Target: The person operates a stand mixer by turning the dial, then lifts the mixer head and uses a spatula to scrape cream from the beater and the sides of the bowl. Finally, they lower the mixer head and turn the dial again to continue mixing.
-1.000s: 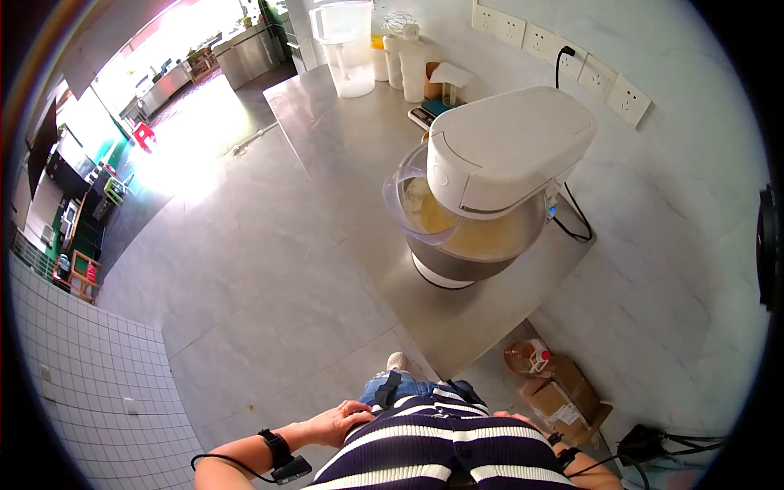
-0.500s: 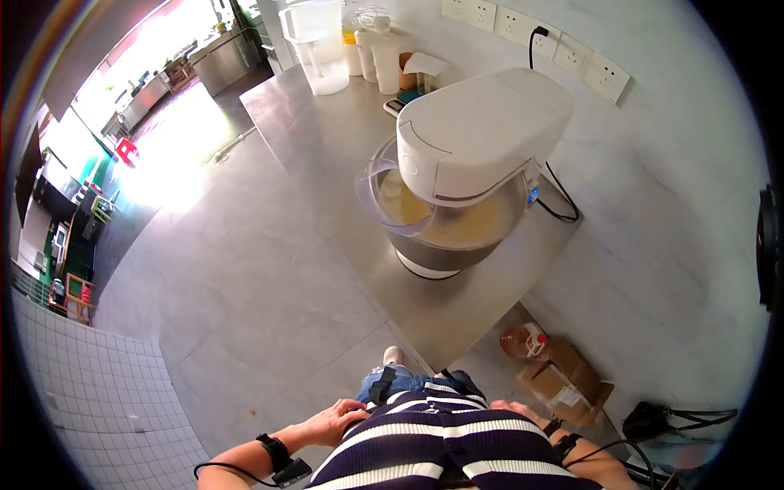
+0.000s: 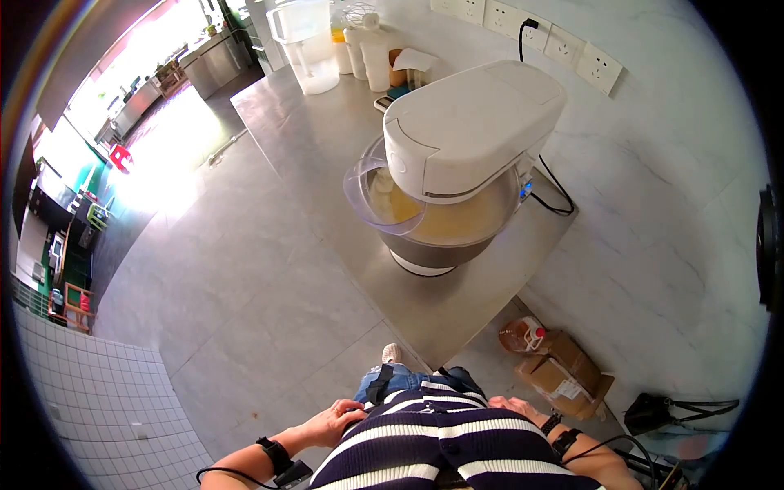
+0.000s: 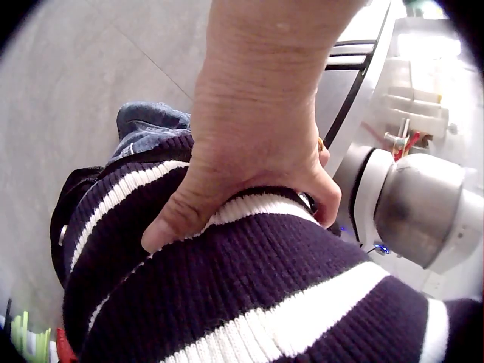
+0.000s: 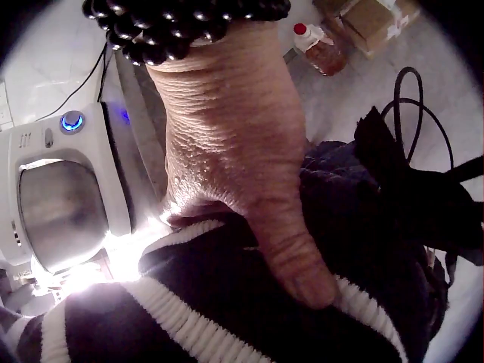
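Both hands rest at the waist on a navy and white striped knit top (image 3: 445,449). The left hand (image 3: 333,420) lies on its left side, thumb (image 4: 162,233) spread from the fingers in the left wrist view. On the other side is the right hand (image 3: 518,407), its thumb (image 5: 306,283) against the knit; its other fingers are mostly hidden. Ahead, apart from both hands, stands a white stand mixer (image 3: 478,126). Its metal bowl (image 3: 437,251) holds a pale yellow mixture (image 3: 453,222) under a clear splash guard (image 3: 357,196). A blue light (image 5: 72,121) glows on the mixer.
The mixer stands on a steel table (image 3: 416,322) against a marbled wall with sockets (image 3: 563,45). A clear pitcher (image 3: 309,49) and white containers stand at its far end. Cardboard boxes (image 3: 563,376), a red-capped bottle (image 3: 518,335) and a black bag (image 3: 649,414) are at right.
The head view has turned slightly, so the mixer and table appear farther left and a little higher. Both hands stay at the waist.
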Demonstrator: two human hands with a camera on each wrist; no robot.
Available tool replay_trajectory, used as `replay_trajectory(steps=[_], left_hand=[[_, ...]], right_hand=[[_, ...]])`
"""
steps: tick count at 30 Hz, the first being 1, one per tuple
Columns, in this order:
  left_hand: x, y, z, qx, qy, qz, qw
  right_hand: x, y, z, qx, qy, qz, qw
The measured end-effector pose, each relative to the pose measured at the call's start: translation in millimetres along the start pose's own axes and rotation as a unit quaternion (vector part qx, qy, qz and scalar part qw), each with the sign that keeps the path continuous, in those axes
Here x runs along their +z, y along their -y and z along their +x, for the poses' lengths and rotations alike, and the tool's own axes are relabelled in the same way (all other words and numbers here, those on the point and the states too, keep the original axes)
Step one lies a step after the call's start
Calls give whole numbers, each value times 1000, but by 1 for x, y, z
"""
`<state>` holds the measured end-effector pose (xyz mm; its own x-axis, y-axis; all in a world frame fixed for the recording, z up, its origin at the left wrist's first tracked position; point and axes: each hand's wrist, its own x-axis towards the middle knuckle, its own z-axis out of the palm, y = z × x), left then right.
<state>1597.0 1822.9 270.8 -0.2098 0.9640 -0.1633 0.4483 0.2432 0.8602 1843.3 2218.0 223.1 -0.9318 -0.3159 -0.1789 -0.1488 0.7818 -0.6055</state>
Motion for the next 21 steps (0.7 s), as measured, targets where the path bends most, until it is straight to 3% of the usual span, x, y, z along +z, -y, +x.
replay_trajectory(steps=[21], left_hand=[[0, 1, -1, 5, -10, -4, 1000]], right_hand=[[3, 3, 0, 30, 8, -2, 1000]])
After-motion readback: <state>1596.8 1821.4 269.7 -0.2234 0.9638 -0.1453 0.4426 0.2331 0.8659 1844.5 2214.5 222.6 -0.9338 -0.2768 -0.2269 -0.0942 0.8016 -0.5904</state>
